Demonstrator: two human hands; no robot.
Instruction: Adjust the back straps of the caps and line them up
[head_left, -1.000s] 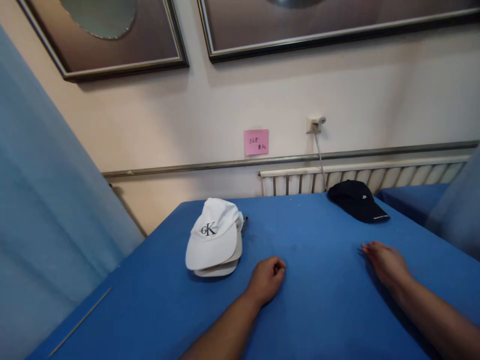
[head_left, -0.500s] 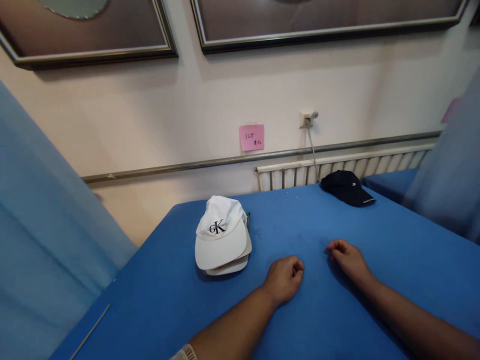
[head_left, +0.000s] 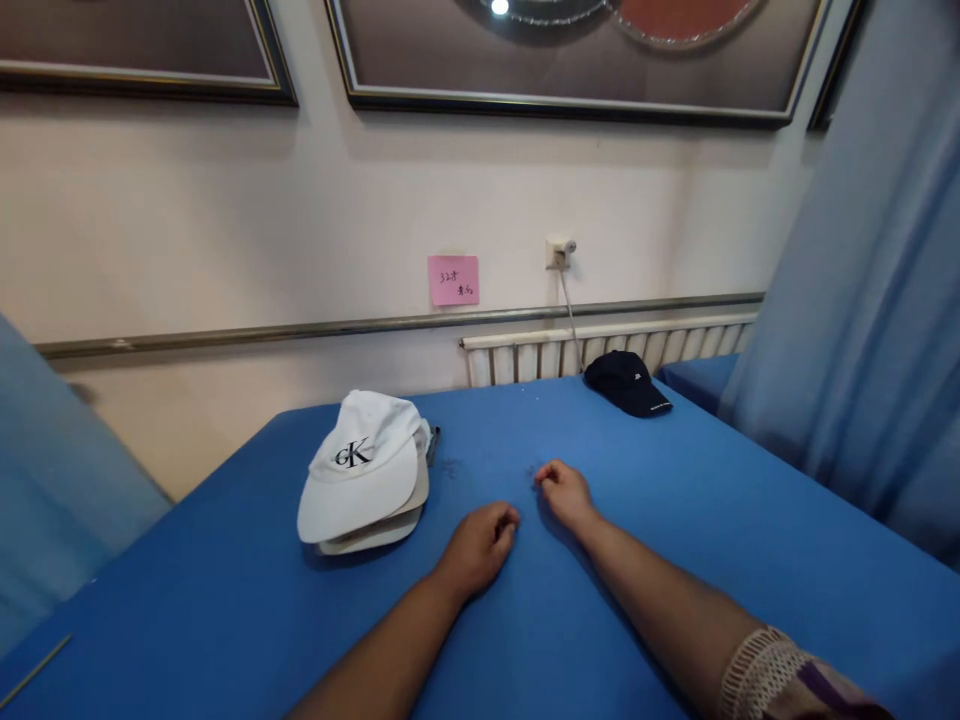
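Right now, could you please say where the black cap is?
In the head view, the black cap lies right of centre on the blue table, at its far edge by the radiator, beyond the right hand.

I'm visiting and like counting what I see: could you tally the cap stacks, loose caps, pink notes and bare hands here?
Stack of caps: 1 (exact number of caps inside it unclear)
Loose dark cap: 1
Pink note: 1
Bare hands: 2, the left hand and the right hand
Total: 5
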